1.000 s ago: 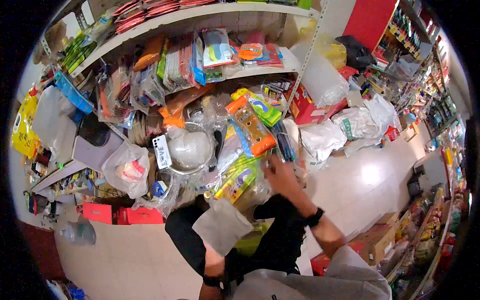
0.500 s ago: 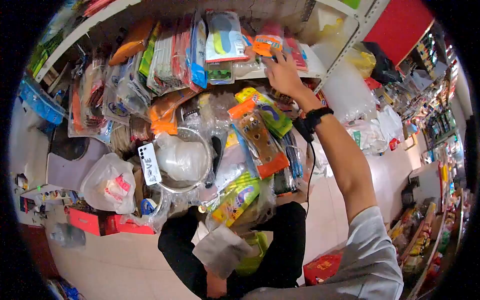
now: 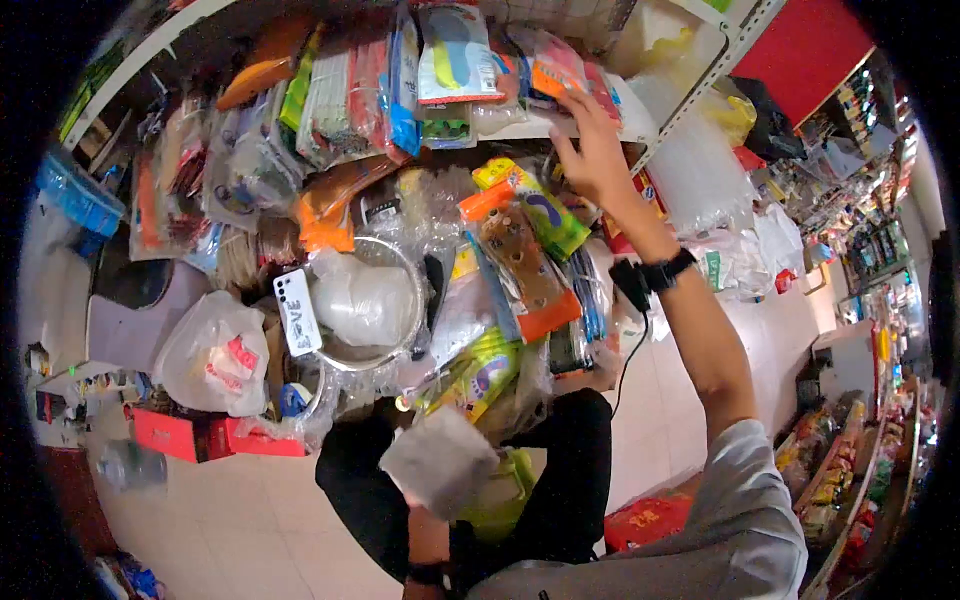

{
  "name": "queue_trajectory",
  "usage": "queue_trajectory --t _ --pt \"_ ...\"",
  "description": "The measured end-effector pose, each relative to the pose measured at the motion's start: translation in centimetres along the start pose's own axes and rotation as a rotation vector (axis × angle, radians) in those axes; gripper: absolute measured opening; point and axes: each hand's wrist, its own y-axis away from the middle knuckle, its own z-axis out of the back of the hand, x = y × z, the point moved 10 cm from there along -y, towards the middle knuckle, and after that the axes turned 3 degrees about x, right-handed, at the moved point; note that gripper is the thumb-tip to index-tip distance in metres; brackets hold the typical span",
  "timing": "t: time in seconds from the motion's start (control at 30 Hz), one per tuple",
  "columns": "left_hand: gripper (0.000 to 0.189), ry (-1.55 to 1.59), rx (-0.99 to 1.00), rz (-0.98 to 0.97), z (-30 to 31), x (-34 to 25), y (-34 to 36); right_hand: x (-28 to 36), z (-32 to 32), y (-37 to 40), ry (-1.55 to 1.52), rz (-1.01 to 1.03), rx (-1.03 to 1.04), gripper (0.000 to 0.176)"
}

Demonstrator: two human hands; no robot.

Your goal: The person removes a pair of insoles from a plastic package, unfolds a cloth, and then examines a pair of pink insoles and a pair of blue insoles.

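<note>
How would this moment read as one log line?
Right hand: open, at orange packet on shelf | left hand: holding grey sheet | nearby: white phone, plastic bag

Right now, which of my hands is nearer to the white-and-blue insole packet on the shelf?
Right. Your right hand is to the right of and slightly below the insole packet; your left hand is much farther, low in the view.

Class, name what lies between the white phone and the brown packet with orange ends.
The head view shows, from phone to brown packet, a round metal rim around a whitish plastic bag, then a dark item and a pale packet.
</note>
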Motion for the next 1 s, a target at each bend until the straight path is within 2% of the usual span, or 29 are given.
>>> queue_trajectory --t 0.07,0.13,0.2,0.27,0.33,0.37,0.43,0.47,0.53,0.57,0.6,0.67,0.7,0.73,0.8,0.83,0.87,0.93,1.0 --pt "0.020 -0.003 -0.012 0.002 -0.6 0.2 0.0 3.6 2.5 3.0 -0.138 0.009 0.044 0.043" --pt "0.016 -0.105 -0.277 -0.198 -2.2 -1.0 -2.2 8.1 5.3 6.7 -0.284 0.082 0.014 0.046" --pt "0.018 -0.196 -0.510 -0.394 -4.2 -2.4 -2.1 12.5 7.1 11.4 -0.312 -0.044 0.162 0.047" --pt "0.023 0.410 -0.523 -0.399 -3.2 -0.8 -2.2 18.5 7.9 17.2 -0.246 0.056 0.303 0.047" --pt "0.033 1.916 -0.174 -0.467 -2.1 -2.0 0.3 23.2 8.7 22.7 -0.367 0.071 0.430 0.047" --pt "0.033 1.916 -0.177 -0.427 -2.1 -1.7 0.9 25.2 8.6 25.5 -0.385 0.090 0.497 0.048" --pt "0.041 2.352 0.285 -0.044 -7.1 -3.0 1.9 28.1 9.3 28.6 -0.422 0.083 0.561 0.047" --pt "0.041 2.357 0.281 -0.020 -8.1 -2.8 2.7 28.7 9.8 29.7 -0.435 0.076 0.574 0.047" --pt "0.042 2.100 0.019 -0.030 -9.3 -0.8 4.0 29.4 11.3 31.1 -0.461 0.053 0.541 0.042" --pt "0.041 1.975 0.068 -0.044 -10.0 -0.5 4.7 29.6 12.7 31.1 -0.520 0.086 0.464 0.038" --pt "0.041 1.977 0.070 -0.033 -10.5 -0.6 5.5 29.8 13.1 31.6 -0.525 0.081 0.470 0.038" --pt "0.037 1.964 -0.031 -0.007 -10.4 0.1 6.5 25.9 16.1 31.4 -0.504 -0.243 0.113 0.035" --pt "0.035 1.975 -0.066 -0.023 -10.4 0.3 7.0 24.5 16.5 31.4 -0.451 -0.402 0.090 0.029" --pt "0.035 1.975 -0.066 -0.022 -10.8 0.2 7.3 24.5 15.9 31.4 -0.451 -0.403 0.091 0.029" --pt "0.034 1.934 -0.141 -0.083 -10.9 0.3 8.2 22.6 11.1 34.0 -0.857 -0.830 0.240 0.021" --pt "0.034 1.933 -0.140 -0.085 -11.3 0.0 8.6 23.4 10.1 34.1 -0.882 -0.835 0.373 0.023" --pt "0.039 1.821 -0.197 -0.095 -11.2 0.0 9.0 23.6 9.8 34.0 -0.884 -0.832 0.372 0.023" --pt "0.043 1.710 -0.264 -0.098 -9.9 0.1 10.5 24.9 10.5 32.9 -0.666 -0.662 0.355 0.021" --pt "0.052 1.972 -0.076 0.116 -11.7 -0.1 11.9 25.6 10.6 32.8 -0.695 -0.712 0.386 0.021"
